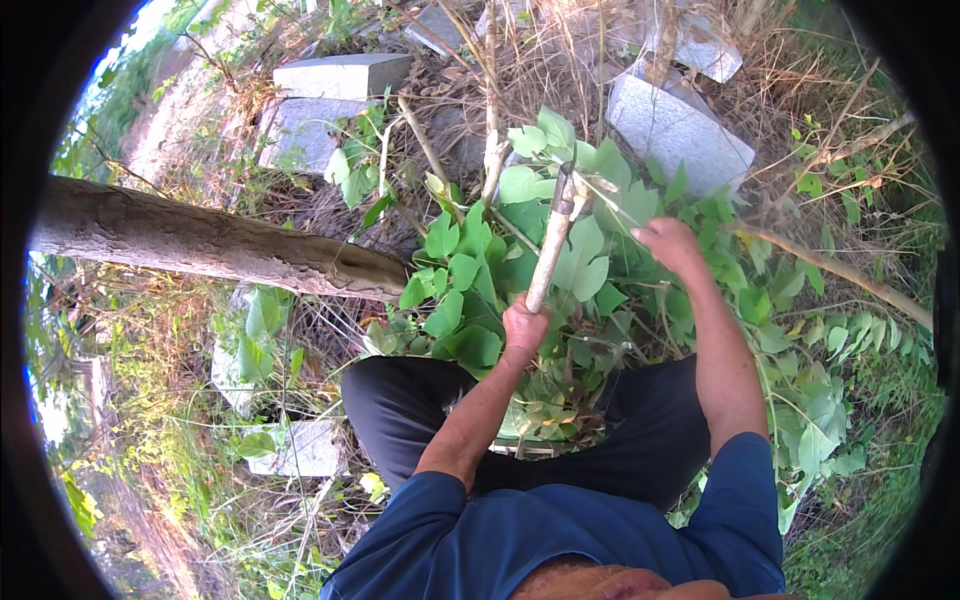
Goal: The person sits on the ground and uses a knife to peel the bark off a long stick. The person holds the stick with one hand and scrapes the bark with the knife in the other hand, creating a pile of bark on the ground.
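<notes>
My left hand [525, 328] grips the lower end of a pale wooden handle [549, 259]. At its upper end sits a dark metal head [564, 187], seen nearly edge-on; it looks like a sickle or billhook. A cut-looking pale stub shows beside that head. My right hand [667, 244] pinches a thin green stem [616, 210] that runs up left towards the metal head. Broad lobed green leaves [581, 259] hang around the stem and partly behind the tool. More leafy cuttings [465, 330] lie heaped before my knees.
A thick tree trunk [217, 236] reaches in from the left to the leaves. Stone blocks [679, 135] lie beyond at right, with another stone block [341, 75] at upper left. A bare branch [840, 277] crosses the right side. Dry grass and thin upright stems stand ahead.
</notes>
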